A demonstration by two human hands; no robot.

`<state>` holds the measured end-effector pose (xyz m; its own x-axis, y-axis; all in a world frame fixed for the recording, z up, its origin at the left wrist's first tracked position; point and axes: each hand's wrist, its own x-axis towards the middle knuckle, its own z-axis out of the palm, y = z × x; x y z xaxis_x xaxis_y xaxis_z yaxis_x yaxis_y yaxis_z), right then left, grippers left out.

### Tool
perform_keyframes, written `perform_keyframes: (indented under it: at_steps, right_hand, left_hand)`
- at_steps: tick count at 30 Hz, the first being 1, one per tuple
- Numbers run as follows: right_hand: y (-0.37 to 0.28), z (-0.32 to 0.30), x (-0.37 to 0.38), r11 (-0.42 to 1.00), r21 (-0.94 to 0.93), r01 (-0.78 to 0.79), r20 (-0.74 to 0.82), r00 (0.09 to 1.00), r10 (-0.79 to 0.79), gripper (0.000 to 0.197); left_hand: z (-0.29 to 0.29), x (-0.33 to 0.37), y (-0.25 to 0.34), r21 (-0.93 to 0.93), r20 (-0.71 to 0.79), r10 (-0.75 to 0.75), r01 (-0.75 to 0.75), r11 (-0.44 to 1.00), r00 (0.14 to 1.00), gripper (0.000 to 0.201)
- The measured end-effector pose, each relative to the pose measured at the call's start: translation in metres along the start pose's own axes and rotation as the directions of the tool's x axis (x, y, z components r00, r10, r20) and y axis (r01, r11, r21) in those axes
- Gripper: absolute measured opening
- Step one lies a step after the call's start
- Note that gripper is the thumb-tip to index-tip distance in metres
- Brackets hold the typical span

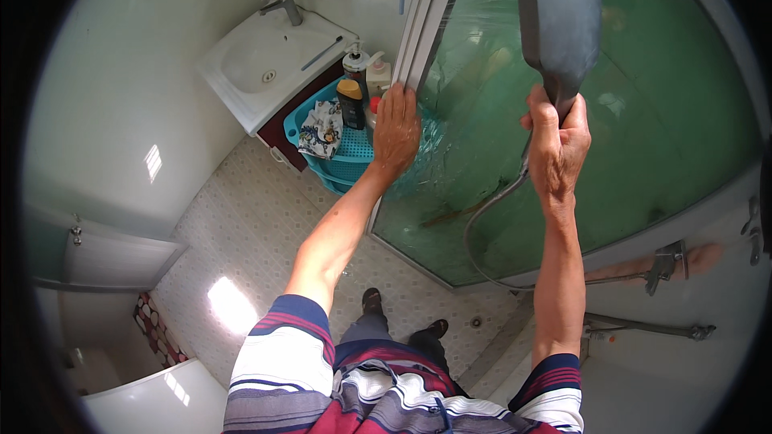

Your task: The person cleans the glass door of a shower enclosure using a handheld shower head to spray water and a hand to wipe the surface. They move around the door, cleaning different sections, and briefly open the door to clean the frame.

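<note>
My right hand (557, 149) is wrapped round the handle of a big grey shower head (565, 12), held up in front of green-tinted shower glass (643, 137). A grey hose (474, 221) hangs from it in a loop. Fine streams of water run from the head toward the left, and water splashes on the glass beside my left hand. My left hand (396, 133) lies flat, fingers straight, with its tips at the pale metal frame (418, 28) of the glass. It holds nothing that I can see.
Left of the glass, a turquoise plastic basket (346, 170) carries several bottles and a patterned cloth (322, 130). Behind stands a white washbasin (253, 60) with a toothbrush on its rim. A wall-mounted tap (666, 264) is at right. My feet stand on the tiled floor (273, 217).
</note>
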<state>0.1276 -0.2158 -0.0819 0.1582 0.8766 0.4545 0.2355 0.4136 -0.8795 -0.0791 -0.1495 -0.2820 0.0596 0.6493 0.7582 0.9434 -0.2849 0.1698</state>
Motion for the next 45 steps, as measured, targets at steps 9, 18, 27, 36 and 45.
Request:
perform_keyframes:
  at_steps: [9,18,27,36,45]
  right_hand:
    - [0.001,0.018,-0.006,0.997,-0.060,0.039,0.042,0.998,-0.036,0.023]
    - [0.010,0.028,-0.017,0.989,-0.143,-0.041,0.074,0.996,0.052,0.025]
    - [0.033,0.030,-0.043,0.939,-0.333,-0.090,0.136,0.981,0.142,0.026]
    - [0.041,0.020,-0.060,0.927,-0.364,-0.092,0.240,0.953,0.188,0.026]
    - [0.052,0.039,-0.074,0.895,-0.432,-0.112,0.301,0.918,0.260,0.022]
  left_hand:
    - [-0.019,0.033,0.009,-0.088,-0.026,0.012,-0.014,0.996,1.000,0.060]
    - [0.018,0.073,0.002,-0.216,-0.221,-0.173,0.124,0.968,0.960,0.073]
    - [0.054,-0.049,-0.004,-0.211,0.094,-0.478,0.487,0.848,0.873,0.079]
    - [0.010,0.058,-0.017,-0.802,0.009,-0.667,0.403,0.440,0.745,0.033]
    - [0.085,-0.106,-0.053,-0.676,0.134,-0.673,0.563,0.475,0.727,0.034]
